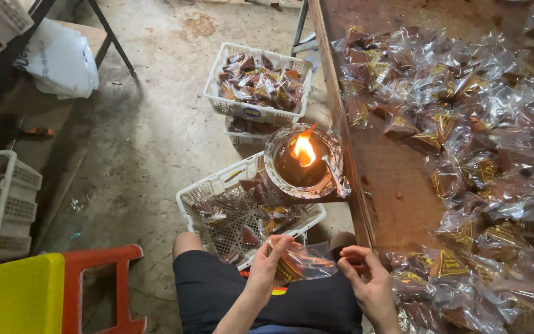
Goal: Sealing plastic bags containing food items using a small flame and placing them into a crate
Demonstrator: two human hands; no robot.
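Step in hand, as judged: readying one wrapped sweet for sealing. Left hand [271, 258] and right hand [366, 276] each pinched an end of a clear packet [307, 263], fingers closed on the film, held over the lap just below the flame bowl [304, 162]. Next move likely needs the open edge brought steadily near the flame. Desk [397, 185] to the right carried heaped packets.

Clear plastic packet [304, 263] with a brown-and-gold filling

It lies crinkled and roughly flat above the lap, pinched at its two ends.
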